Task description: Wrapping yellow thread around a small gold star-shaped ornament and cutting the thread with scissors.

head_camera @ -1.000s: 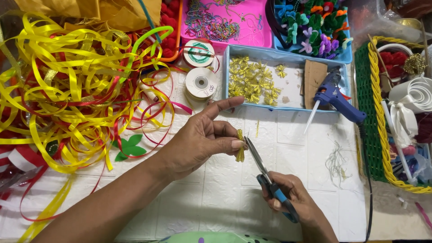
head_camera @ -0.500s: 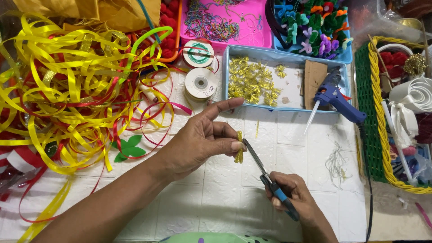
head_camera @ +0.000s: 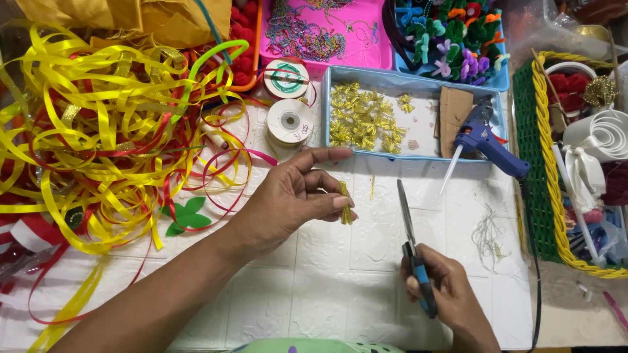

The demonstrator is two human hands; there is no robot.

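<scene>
Scissors with blue handles sit in the right hand at the lower right of the frame, fingers wrapped round the handles and the blades pointing up toward the middle, apparently closed together, though the angle leaves that unsure. Just left of the blade tips, apart from them, the left hand reaches in from the lower left and pinches a small gold tinsel piece between thumb and the curled fingers, the forefinger stretched out above it; the piece hangs upright near the centre of the frame, over the white tabletop. Above the hands, in the upper middle, a shallow pale blue tray holds a cluster of gold tinsel bows and a scrap of brown cardboard. A blue glue gun lies across the tray's right end, its nozzle pointing down to the left. Two ribbon spools rest left of the tray. A big tangle of yellow and red ribbon fills the upper left, with a green leaf cutout at its lower edge. A green and yellow woven basket stands along the right edge, and a pink tray of beads sits at the top.
</scene>
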